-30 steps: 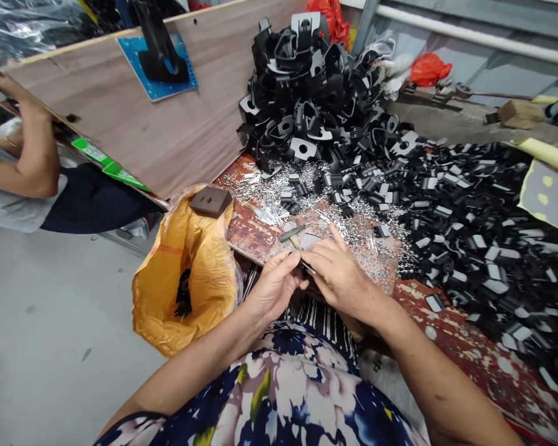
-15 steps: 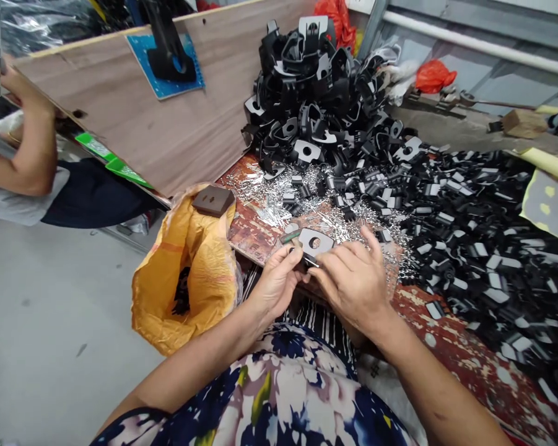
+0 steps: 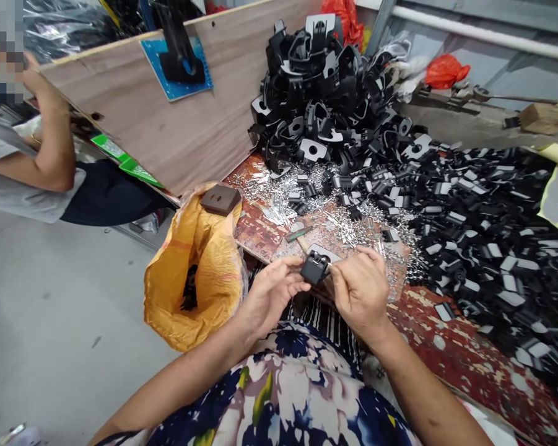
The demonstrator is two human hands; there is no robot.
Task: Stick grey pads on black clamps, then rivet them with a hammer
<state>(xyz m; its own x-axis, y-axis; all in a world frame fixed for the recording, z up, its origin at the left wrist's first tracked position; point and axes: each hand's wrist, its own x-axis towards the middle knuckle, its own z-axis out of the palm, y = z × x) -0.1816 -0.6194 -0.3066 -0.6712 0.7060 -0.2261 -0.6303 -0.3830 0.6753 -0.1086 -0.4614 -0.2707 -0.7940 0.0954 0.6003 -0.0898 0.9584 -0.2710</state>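
Note:
My left hand [image 3: 274, 291] grips a small black clip [image 3: 314, 267] by its left side, above the table's front edge. Close against the clip's right side, my right hand [image 3: 362, 291] has its fingers pinched together; what they hold is hidden. Partly covered by the clip is a black and grey part with a hole [image 3: 327, 253]. A green-handled tool [image 3: 298, 234] lies just beyond it. Behind the hands, loose metal pins [image 3: 279, 207] are scattered over the red worn table [image 3: 257, 232].
Black-grey parts [image 3: 311, 118] are heaped at the back, small black clips [image 3: 483, 229] at the right. A yellow sack [image 3: 167, 297] hangs open at the table's left edge, with a brown block [image 3: 220, 199] on its rim. Beyond a wooden board [image 3: 121, 93], another person's arm [image 3: 56, 142] shows.
The black clip has turned so that a broad dark face shows. My left fingers have spread along its side, and my right fingers have closed in at its right. The view has shifted slightly.

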